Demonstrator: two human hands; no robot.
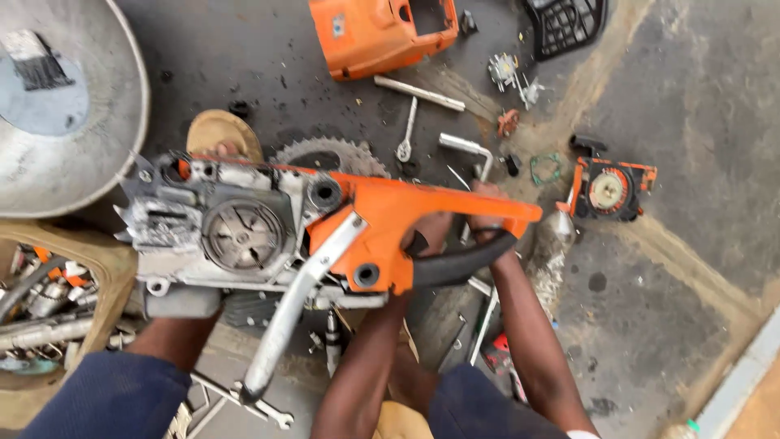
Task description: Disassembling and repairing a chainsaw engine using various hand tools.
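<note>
Nearest the lens: two bare forearms rising from dark blue trouser legs, both reaching up to a stripped chainsaw body (pixel 268 232) held across the lap. Chainsaw body sits level, grey engine end with its round clutch drum to the left, orange rear handle to the right, a silver tubular front handle (pixel 296 305) slanting down from its middle. Right hand (pixel 487 215) is at the chainsaw's rear end, fingers clenched round the black lower bar of the orange handle. Left hand (pixel 429 232) sits just left of it, behind the orange housing; mostly hidden, cannot tell whether it grips or only rests there. Surface under the chainsaw: dark, oil-stained concrete floor (pixel 682 97), paler worn streaks to the right. Beyond the chainsaw: orange cover shell (pixel 382 32), black mesh part (pixel 565 24), a spanner (pixel 405 134), a toothed sprocket (pixel 325 154) half behind the saw, a sandalled foot (pixel 221 138). Right of the chainsaw: orange starter assembly (pixel 609 189) and a green gasket (pixel 546 168). Left of the chainsaw: large metal basin (pixel 106 146), with a tan crate of parts (pixel 49 301) below it.
</note>
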